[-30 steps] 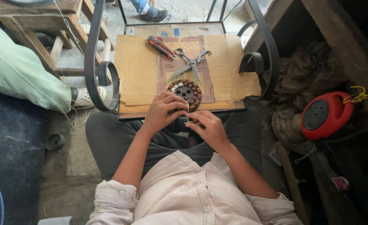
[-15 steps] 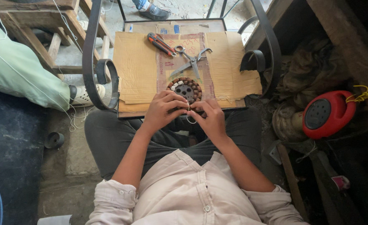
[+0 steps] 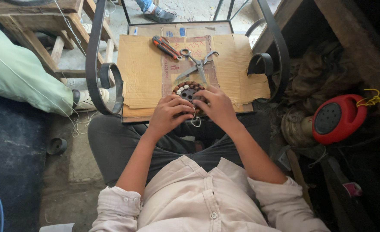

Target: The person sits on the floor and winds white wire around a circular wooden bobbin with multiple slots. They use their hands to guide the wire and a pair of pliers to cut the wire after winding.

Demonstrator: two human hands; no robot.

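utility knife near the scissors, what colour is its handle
Orange-red with black, seen in the head view: the utility knife lies on the cardboard just left of the scissors.

This looks like a small, rough repair workshop. A sheet of cardboard (image 3: 142,73) covers the worktop, and on it lie scissors (image 3: 197,65), a red-handled utility knife (image 3: 166,47) and a round coil-wound motor part (image 3: 187,91). A red cable reel (image 3: 336,118) sits among dusty rags, with bare wooden frames (image 3: 52,38) and a gritty concrete floor (image 3: 80,159) around.
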